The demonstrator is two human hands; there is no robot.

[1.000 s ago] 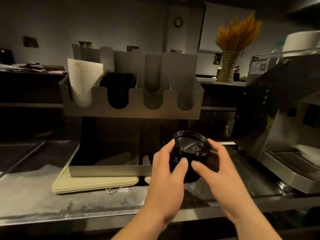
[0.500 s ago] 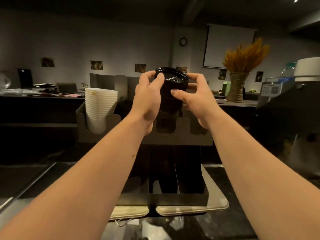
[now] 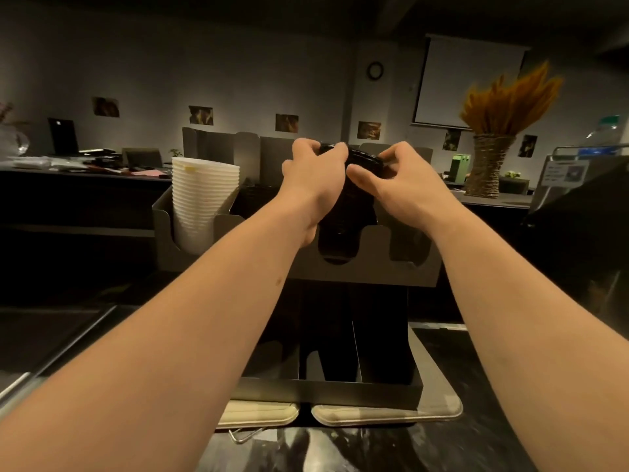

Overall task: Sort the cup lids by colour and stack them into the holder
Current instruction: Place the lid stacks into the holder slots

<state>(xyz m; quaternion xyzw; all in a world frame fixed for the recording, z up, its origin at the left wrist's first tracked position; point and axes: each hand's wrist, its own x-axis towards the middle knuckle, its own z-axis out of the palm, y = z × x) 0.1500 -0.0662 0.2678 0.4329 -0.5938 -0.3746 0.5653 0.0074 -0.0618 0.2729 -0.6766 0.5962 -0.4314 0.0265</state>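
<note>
down near me the dark counter (image 3: 340,447) shows two cream trays (image 3: 384,415) poking out from under the base of the metal holder (image 3: 374,270). above the holder's front wall both arms reach out. the left hand (image 3: 306,175) and the right hand (image 3: 394,178) grip a stack of black lids (image 3: 360,157) from either side, fingers (image 3: 335,151) curled over the top rim and thumbs pressed on the near face.

the stack hangs upright in the third compartment from the left — its lower part shows dark through the u-shaped cut-out. i can't tell whether the bottom has landed. to my eye the thing to do is lower it straight down between the dividers, both hands level so the stack doesn't lean. the grip should come off only once the weight is taken, both sides together, or the top lid may tip.

the white lids (image 3: 200,195) fill the far-left compartment — well apart, so the colours stay separate.
</note>
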